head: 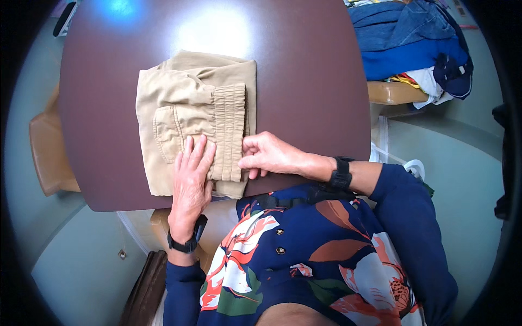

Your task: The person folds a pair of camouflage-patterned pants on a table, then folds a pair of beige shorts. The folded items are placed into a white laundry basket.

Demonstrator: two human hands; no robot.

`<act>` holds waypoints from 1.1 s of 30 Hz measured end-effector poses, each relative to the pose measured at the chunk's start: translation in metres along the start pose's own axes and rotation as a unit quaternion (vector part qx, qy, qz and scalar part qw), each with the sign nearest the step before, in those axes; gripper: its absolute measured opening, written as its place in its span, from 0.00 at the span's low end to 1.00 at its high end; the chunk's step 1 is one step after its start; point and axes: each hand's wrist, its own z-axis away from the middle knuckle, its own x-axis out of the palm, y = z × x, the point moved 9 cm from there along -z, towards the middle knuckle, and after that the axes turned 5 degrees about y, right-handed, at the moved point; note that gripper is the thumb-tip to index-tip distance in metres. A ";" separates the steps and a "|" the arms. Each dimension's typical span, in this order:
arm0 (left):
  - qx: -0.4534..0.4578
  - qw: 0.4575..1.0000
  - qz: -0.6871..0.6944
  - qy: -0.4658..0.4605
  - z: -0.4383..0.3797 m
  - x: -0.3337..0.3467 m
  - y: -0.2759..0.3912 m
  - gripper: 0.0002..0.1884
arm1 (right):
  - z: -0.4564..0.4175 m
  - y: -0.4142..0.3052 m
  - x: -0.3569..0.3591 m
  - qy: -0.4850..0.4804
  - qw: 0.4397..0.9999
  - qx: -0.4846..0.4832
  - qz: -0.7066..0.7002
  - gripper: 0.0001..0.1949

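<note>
Folded tan trousers [175,91] lie on the dark brown table in front of me, their gathered elastic waistband [230,122] on the right side of the bundle. A stitched pocket [165,130] faces up. My left hand [193,175] rests flat on the cloth between the pocket and the waistband, fingers slightly spread, gripping nothing. At the waistband's right edge, my right hand [265,155] has its thumb and curled fingers on the fabric. Some of those fingertips are hidden by the hand and cloth. Under the waistband, another folded layer [251,98] sticks out.
The brown table [310,81] has a rounded edge close to my body. A pile of clothes with blue denim [399,24] sits on a tan chair [395,93] at the far right. Another tan chair [49,155] stands at the left. Dark brown material [142,289] is at lower left.
</note>
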 end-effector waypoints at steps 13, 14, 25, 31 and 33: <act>-0.090 0.988 -0.038 0.122 -0.009 0.042 -0.001 0.39 | -0.027 -0.102 -0.003 0.162 0.649 -0.480 0.568 0.28; -0.095 0.987 -0.038 0.125 -0.009 0.043 -0.004 0.39 | -0.039 -0.096 -0.011 0.154 0.641 -0.459 0.596 0.29; -0.078 0.976 0.063 0.194 0.004 0.016 0.004 0.46 | -0.053 -0.090 -0.018 0.140 0.658 -0.444 0.591 0.29; -0.133 0.950 -0.043 0.281 0.025 0.008 0.017 0.28 | -0.054 -0.091 -0.014 0.140 0.669 -0.452 0.573 0.29; -0.159 0.940 -0.048 0.300 0.022 0.006 0.017 0.24 | -0.055 -0.091 -0.013 0.134 0.671 -0.442 0.581 0.29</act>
